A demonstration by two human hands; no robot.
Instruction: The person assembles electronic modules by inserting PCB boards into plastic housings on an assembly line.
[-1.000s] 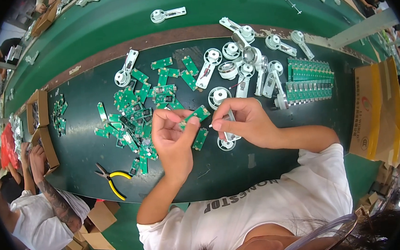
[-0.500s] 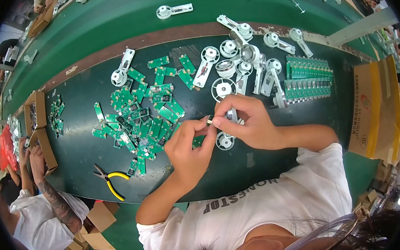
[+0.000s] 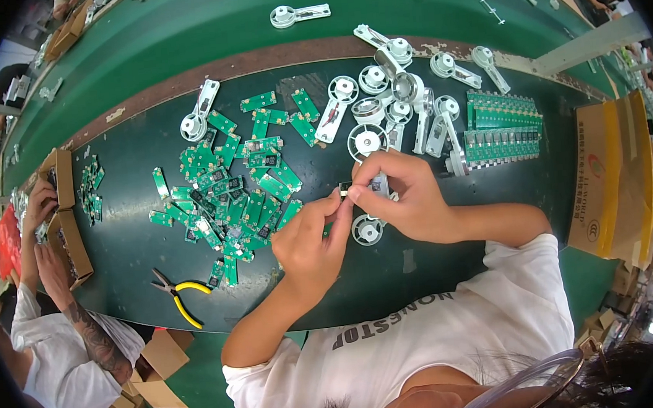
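My left hand (image 3: 308, 240) pinches a small circuit board (image 3: 344, 189), of which a dark end with a whitish spot shows. Thumb and forefinger of my right hand (image 3: 406, 198) close on the same end, so the two hands meet there. Most of the board is hidden by fingers. Partly beneath my right hand lie white handheld-fan housings, one with a round ring (image 3: 367, 141) just beyond the fingers. A round white fan part (image 3: 368, 230) rests beside the right wrist. Left of my hands spreads a loose heap of green circuit boards (image 3: 226, 200).
Yellow-handled pliers (image 3: 182, 293) lie at the near left. More white fan housings (image 3: 402, 87) crowd the far middle, beside rows of green board panels (image 3: 502, 144). A cardboard box (image 3: 612, 181) stands right. At left, a co-worker's hands (image 3: 45, 218) reach at small boxes (image 3: 73, 243). Beyond runs a green belt (image 3: 198, 37).
Both my hands stay together, with the small board's dark end shifted slightly. Pieces on the green belt have slid right. One of the co-worker's hands has moved to the farther box.
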